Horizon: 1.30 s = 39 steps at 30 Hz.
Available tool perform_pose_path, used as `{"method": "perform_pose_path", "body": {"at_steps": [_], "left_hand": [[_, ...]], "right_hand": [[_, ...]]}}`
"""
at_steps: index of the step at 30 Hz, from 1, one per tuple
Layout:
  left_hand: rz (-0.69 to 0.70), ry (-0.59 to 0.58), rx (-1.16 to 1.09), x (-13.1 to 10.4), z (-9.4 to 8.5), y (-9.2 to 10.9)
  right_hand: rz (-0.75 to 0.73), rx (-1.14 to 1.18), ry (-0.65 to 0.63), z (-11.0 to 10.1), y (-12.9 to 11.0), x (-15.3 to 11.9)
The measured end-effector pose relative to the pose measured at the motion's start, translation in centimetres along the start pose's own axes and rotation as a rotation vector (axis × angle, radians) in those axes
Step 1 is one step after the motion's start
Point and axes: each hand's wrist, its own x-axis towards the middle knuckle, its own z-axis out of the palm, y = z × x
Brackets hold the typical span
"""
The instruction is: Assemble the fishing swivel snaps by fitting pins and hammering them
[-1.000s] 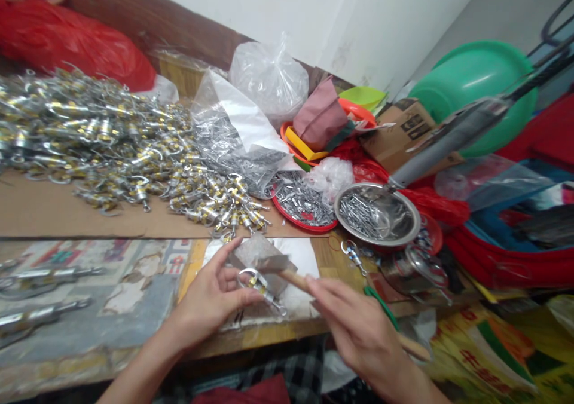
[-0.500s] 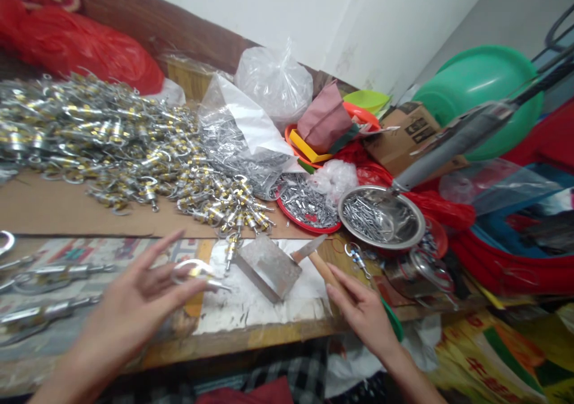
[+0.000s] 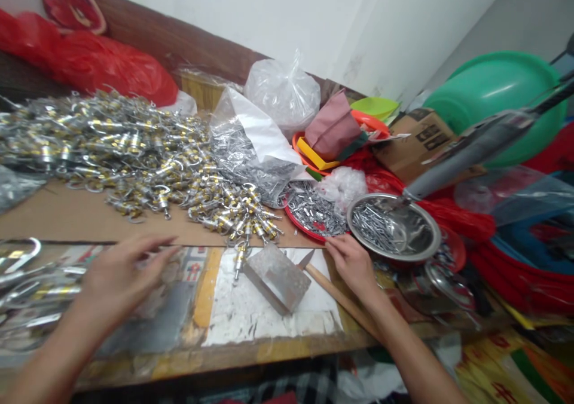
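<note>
The wooden bench [image 3: 269, 351] carries a red plate [image 3: 304, 229] of small metal pieces, beside a steel bowl [image 3: 415, 230] containing metal pins. The left hand [image 3: 128, 272] is released, fingers parted; the right hand [image 3: 352, 263] is near the plate's rim, fingertips together, grasp undeterminable. The metal block [image 3: 281, 277] rests beside the hammer [image 3: 332, 288], white paper [image 3: 264, 327] leaving open room towards the bench's front edge.

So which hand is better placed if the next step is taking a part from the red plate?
The right hand, probably: it is right by the near rim of the red plate, while the left hand is well to the left, beyond the metal block.
</note>
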Motion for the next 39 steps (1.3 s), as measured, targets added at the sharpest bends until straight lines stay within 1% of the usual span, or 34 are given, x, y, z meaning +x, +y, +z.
{"method": "perform_pose_path", "body": {"at_steps": [1,2,3,5,6,8,11,13,15,17,19,20,21,23,24,26,29,30,32,35,37,39], "left_hand": [[0.068,-0.046,0.241,0.3,1.7,0.9],[0.143,-0.153,0.383,0.5,3.2,1.6],[0.171,-0.219,0.404,0.7,4.6,2.3],[0.193,-0.25,0.445,0.7,6.8,3.2],[0.193,-0.251,0.455,0.7,7.6,3.4],[0.185,-0.254,0.475,0.7,8.6,3.3],[0.156,-0.278,0.463,0.9,8.7,2.6],[0.127,-0.299,0.426,1.0,8.1,2.3],[0.094,-0.312,0.373,0.9,6.9,2.4],[0.034,-0.309,0.24,0.3,5.7,3.0],[-0.078,-0.307,-0.062,-0.7,4.9,4.0],[-0.113,-0.326,-0.182,-1.2,4.8,4.5],[-0.128,-0.342,-0.252,-1.8,4.9,4.9],[-0.122,-0.362,-0.248,-2.8,5.8,5.4],[-0.105,-0.344,-0.209,-3.2,6.4,5.4],[-0.037,-0.253,-0.136,-3.8,7.8,5.1],[0.139,-0.12,-0.095,-4.4,9.3,4.4],[0.196,-0.102,-0.087,-4.5,9.6,4.2],[0.283,-0.093,-0.068,-4.8,9.7,4.1],[0.322,-0.105,-0.037,-5.3,9.7,4.1],[0.298,-0.133,-0.056,-5.6,9.7,3.9],[0.252,-0.19,-0.135,-5.7,9.7,3.6]], "right_hand": [[0.014,-0.016,0.017,0.4,0.4,1.5],[0.027,-0.03,0.017,0.9,0.8,2.9],[0.037,-0.039,0.006,1.5,1.1,4.2],[0.052,-0.046,-0.027,2.6,1.5,6.1],[0.058,-0.045,-0.038,3.1,1.5,6.7],[0.069,-0.038,-0.04,4.0,1.3,7.4],[0.092,-0.006,-0.004,4.8,0.8,7.4],[0.117,0.032,0.039,4.9,0.9,7.2],[0.148,0.078,0.094,4.9,1.2,6.9],[0.173,0.124,0.147,4.8,1.6,6.7],[0.186,0.166,0.191,4.6,2.0,6.7],[0.19,0.185,0.212,4.4,2.0,6.8],[0.193,0.202,0.232,4.2,1.8,6.8],[0.19,0.237,0.259,3.6,0.8,6.6],[0.179,0.26,0.26,3.1,0.0,6.3],[0.133,0.315,0.218,1.9,-2.5,5.2],[-0.017,0.41,0.061,-0.2,-7.0,2.6],[-0.12,0.446,-0.015,-0.9,-8.4,1.8],[-0.243,0.427,-0.082,-2.0,-10.5,0.4],[-0.312,0.37,-0.123,-2.6,-11.8,-0.3],[-0.333,0.341,-0.137,-2.6,-11.9,-0.3],[-0.346,0.297,-0.15,-2.4,-11.9,-0.2]]}}
